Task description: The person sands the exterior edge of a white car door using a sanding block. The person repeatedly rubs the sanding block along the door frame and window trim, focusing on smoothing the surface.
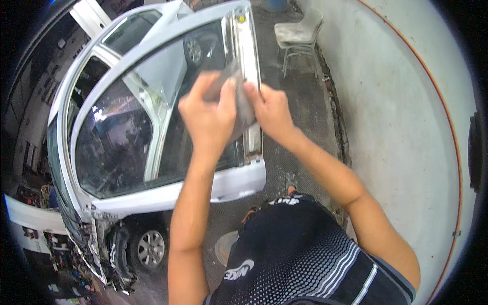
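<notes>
Between my two hands is a thin dark grey sheet [245, 105], slightly blurred, that looks like sandpaper. My left hand [207, 114] pinches its left side with thumb and bent fingers. On its right side, my right hand [272, 111] grips the edge, the thumb pointing toward the left hand. Both hands are raised in front of an open white car door [216, 185], over its window and bare end edge [249, 46]. Whether the sheet touches the door, I cannot tell.
The white car body [117, 61] stands beyond the door, its front stripped, with a wheel [151, 248] showing below. A pale plastic chair [300, 33] is at the far right, beside a whitish wall [396, 127] with an orange hose [441, 87]. A round pale lid-like thing [223, 248] is near my feet.
</notes>
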Action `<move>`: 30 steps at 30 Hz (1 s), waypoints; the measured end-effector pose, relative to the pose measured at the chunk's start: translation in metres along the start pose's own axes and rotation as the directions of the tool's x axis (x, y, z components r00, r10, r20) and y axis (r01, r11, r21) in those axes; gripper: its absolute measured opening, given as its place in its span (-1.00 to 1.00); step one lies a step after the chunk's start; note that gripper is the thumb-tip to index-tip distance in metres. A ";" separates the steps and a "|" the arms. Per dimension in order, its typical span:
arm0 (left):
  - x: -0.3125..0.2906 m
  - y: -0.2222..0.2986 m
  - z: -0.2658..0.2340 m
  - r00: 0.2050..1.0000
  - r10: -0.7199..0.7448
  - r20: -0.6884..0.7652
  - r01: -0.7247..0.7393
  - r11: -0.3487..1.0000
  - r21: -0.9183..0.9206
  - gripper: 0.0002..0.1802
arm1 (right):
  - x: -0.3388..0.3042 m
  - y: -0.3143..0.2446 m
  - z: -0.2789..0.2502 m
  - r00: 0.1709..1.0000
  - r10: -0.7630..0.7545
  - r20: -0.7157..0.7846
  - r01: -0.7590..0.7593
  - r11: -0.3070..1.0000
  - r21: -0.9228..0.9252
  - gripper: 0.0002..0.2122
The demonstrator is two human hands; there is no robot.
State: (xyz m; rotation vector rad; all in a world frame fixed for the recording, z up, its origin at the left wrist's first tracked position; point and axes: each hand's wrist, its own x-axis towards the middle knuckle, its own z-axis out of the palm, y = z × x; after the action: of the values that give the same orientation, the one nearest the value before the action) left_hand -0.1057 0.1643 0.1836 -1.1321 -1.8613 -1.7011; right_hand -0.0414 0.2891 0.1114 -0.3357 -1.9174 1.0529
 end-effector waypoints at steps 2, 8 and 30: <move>0.013 0.019 0.002 0.998 -0.036 0.058 0.036 0.999 0.013 -0.85 | 0.002 -0.002 -0.010 0.994 0.092 0.050 -0.095 0.993 0.066 -0.52; -0.013 0.039 -0.073 0.978 -0.069 -0.199 0.052 0.994 -0.091 -0.84 | -0.015 -0.006 -0.027 0.945 -0.082 -0.316 0.163 0.957 0.239 -0.76; -0.124 0.022 -0.047 0.816 -0.414 0.403 0.497 0.858 -0.126 -0.86 | -0.091 -0.034 -0.068 0.853 0.260 0.452 -0.494 0.679 0.543 -0.86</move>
State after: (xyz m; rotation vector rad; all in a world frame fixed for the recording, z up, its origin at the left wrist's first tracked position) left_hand -0.0248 0.0805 0.1161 -1.2190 -2.3722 -2.1296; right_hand 0.0702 0.2513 0.1020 -0.1608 -1.6535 2.1067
